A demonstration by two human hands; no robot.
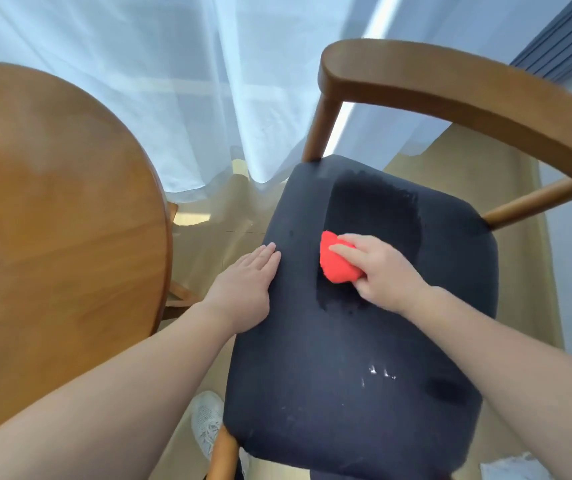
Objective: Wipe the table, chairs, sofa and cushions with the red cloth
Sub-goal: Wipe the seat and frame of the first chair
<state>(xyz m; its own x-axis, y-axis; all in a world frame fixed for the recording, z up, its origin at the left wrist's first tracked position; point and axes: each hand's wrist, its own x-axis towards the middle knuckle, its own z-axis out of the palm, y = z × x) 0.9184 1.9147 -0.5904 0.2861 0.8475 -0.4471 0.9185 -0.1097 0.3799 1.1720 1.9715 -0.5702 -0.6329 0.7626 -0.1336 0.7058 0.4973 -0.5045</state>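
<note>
Lying bunched on the dark chair seat [347, 341], the red cloth [338, 259] sits near the seat's middle, at the near edge of a darker, damp-looking patch [374, 209], apparently the part already wiped. The right hand [385, 271] grips it from the right, fingers curled over the top and clamped on the wad, probably so that it keeps its bulk and presses evenly into the fabric. The wrist is low and the forearm reaches in from the lower right.

The left hand [243, 292] lies flat on the seat's left edge, fingers straight and together, seemingly steadying the chair against the rubbing.

White specks [380, 372] nearer the front look unwiped. The curved wooden backrest [451, 88] rises beyond, the round table [52, 220] stands to the left, and a sheer curtain [173, 98] hangs behind both.
</note>
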